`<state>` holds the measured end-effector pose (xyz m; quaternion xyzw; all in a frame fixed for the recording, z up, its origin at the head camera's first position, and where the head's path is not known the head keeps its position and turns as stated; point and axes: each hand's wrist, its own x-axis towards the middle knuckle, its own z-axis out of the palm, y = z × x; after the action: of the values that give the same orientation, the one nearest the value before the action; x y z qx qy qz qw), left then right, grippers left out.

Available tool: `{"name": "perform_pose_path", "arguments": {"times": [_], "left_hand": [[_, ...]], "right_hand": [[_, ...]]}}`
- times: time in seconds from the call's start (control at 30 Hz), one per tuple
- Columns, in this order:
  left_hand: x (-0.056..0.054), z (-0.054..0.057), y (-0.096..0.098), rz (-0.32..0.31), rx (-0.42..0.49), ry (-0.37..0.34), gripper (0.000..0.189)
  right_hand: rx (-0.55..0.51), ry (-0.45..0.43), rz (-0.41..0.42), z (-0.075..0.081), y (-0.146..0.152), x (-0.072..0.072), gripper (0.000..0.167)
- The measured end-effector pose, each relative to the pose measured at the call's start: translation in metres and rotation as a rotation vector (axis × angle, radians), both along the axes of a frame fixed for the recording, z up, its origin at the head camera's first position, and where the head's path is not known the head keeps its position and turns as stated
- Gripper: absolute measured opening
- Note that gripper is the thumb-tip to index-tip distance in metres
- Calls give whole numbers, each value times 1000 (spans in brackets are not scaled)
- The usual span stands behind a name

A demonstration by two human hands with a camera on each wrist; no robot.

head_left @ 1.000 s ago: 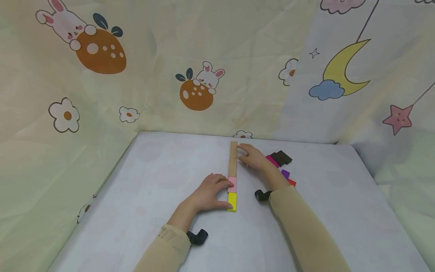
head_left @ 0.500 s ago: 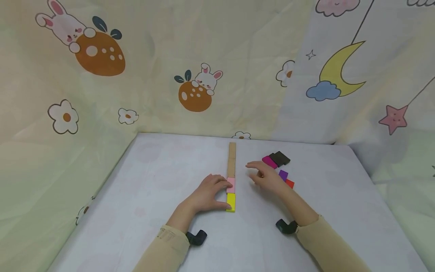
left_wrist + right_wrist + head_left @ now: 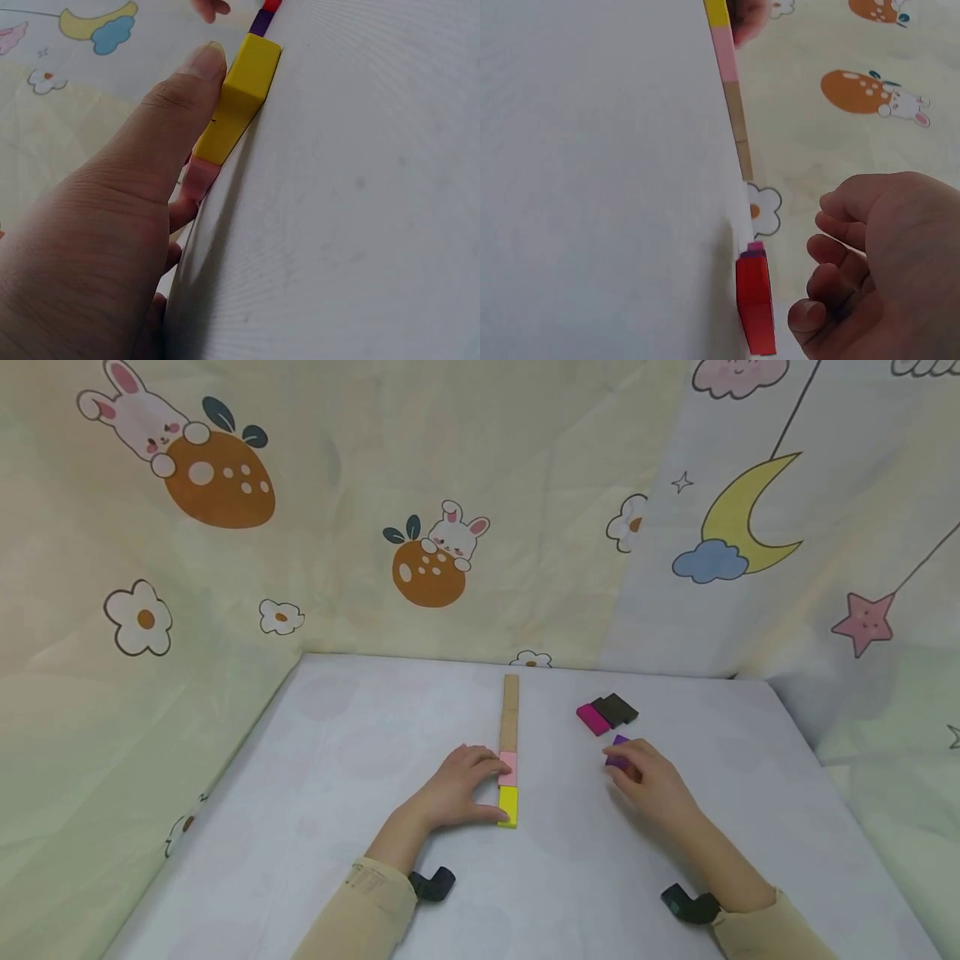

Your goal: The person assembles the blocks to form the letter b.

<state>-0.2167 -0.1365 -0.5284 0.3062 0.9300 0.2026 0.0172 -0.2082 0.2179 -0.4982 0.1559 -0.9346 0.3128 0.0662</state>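
In the head view a straight row runs away from me: a yellow block (image 3: pixel 507 807) nearest, a pink block (image 3: pixel 508 767), then tan wooden blocks (image 3: pixel 510 714). My left hand (image 3: pixel 455 785) rests at the near end, thumb on the yellow block and a fingertip on the pink one. My right hand (image 3: pixel 652 781), fingers loosely curled, hovers over a purple block (image 3: pixel 617 761) and partly covers it. A red block (image 3: pixel 756 304), hidden in the head view, lies in front of the purple one in the right wrist view, with the fingers apart from it.
Beyond my right hand lie a magenta block (image 3: pixel 593 719) and dark brown blocks (image 3: pixel 617 710) close together. The white tabletop (image 3: pixel 360 718) meets a printed cloth backdrop (image 3: pixel 322 527) at its back and left edges.
My right hand has drawn back from the far tan blocks and moved right and toward me, over the purple block. My left hand and the row have stayed in place.
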Motion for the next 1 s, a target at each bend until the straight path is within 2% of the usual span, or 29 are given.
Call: {"name": "perform_pose_path", "arguments": {"times": [0.1, 0.2, 0.33, 0.47, 0.63, 0.8, 1.0], "left_hand": [[-1, -1, 0, -5, 4, 10, 70], [-1, -1, 0, -8, 8, 13, 69], [0, -1, 0, -5, 8, 1, 70], [0, 0, 0, -2, 6, 2, 70], [1, 1, 0, 0, 8, 2, 69], [2, 2, 0, 4, 11, -11, 70], [1, 0, 0, -3, 10, 2, 69]], "right_hand": [[10, -58, -33, -1, 16, -1, 39], [30, -148, -56, 0, 29, -4, 54], [59, -258, -51, 3, 37, -7, 78], [83, -305, -32, 3, 38, -7, 87], [120, -288, -25, 2, 36, -6, 83], [143, -243, -11, 4, 33, -3, 71], [154, -241, 46, 9, 27, 2, 60]]}}
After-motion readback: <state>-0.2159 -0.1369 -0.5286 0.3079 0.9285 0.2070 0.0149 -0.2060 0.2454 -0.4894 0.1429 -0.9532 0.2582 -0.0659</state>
